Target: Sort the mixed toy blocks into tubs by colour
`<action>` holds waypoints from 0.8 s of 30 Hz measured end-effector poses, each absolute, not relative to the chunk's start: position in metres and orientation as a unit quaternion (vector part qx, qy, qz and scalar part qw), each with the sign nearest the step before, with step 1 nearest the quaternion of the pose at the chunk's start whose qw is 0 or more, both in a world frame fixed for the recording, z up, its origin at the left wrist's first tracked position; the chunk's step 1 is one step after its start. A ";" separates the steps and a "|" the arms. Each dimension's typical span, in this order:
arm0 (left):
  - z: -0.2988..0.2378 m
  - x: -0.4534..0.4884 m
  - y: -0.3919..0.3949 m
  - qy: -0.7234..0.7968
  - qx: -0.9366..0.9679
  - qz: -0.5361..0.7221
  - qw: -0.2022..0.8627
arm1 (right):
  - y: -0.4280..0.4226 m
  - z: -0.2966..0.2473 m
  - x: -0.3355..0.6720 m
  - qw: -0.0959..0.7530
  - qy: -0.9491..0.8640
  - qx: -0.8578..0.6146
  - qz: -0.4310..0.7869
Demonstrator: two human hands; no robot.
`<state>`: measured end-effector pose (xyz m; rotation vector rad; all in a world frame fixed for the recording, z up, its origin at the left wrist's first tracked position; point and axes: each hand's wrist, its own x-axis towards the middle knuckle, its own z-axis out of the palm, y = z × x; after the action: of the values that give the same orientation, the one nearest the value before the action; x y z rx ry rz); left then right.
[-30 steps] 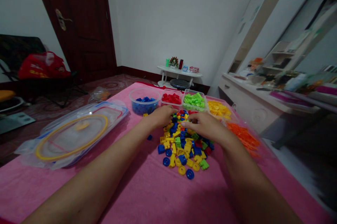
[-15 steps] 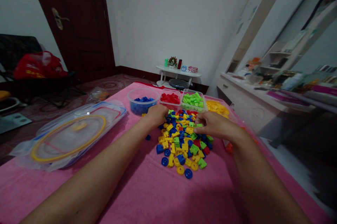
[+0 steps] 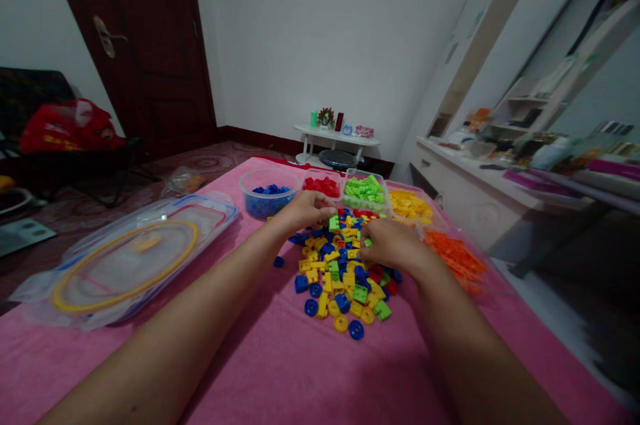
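Note:
A heap of mixed plastic bricks (image 3: 345, 272), yellow, blue, green and red, lies on a pink cloth (image 3: 280, 358). My left hand (image 3: 303, 210) rests at the heap's far left edge with its fingers curled down among the bricks. My right hand (image 3: 390, 243) lies on the heap's right side, fingers curled, pinching a small green brick (image 3: 369, 242). What the left fingers grip, if anything, is hidden. Behind the heap stand a round tub of blue bricks (image 3: 267, 190), a box of red bricks (image 3: 324, 185) and a box of green bricks (image 3: 367, 189).
Yellow bricks (image 3: 410, 205) and orange bricks (image 3: 457, 258) lie in clear containers at the right. Clear lids (image 3: 130, 258) in a plastic bag lie at the left. A white dresser (image 3: 475, 198) stands right, a small white table (image 3: 337, 140) and dark door (image 3: 145, 45) behind.
My right hand moved left, back onto the heap, and now pinches a green brick. My left hand shifted slightly right along the heap's far edge. The camera drifted a little.

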<state>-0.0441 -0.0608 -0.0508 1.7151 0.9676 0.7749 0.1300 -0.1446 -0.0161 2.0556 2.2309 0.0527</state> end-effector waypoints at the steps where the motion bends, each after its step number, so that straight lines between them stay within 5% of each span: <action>1: -0.051 -0.044 -0.062 0.398 0.695 0.325 0.503 | -0.143 -0.015 0.132 0.021 0.737 0.675 0.018; 10: -0.054 -0.038 -0.062 0.380 0.682 0.390 0.489 | -0.132 -0.024 0.119 -0.350 0.695 0.615 -0.126; 24: -0.071 -0.027 -0.061 0.335 0.678 0.406 0.513 | -0.119 -0.054 0.120 -0.427 0.574 0.614 -0.334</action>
<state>-0.0275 -0.0610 -0.0707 1.6309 0.8052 0.9753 0.1198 -0.1186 -0.0538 2.7303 2.5559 -1.4846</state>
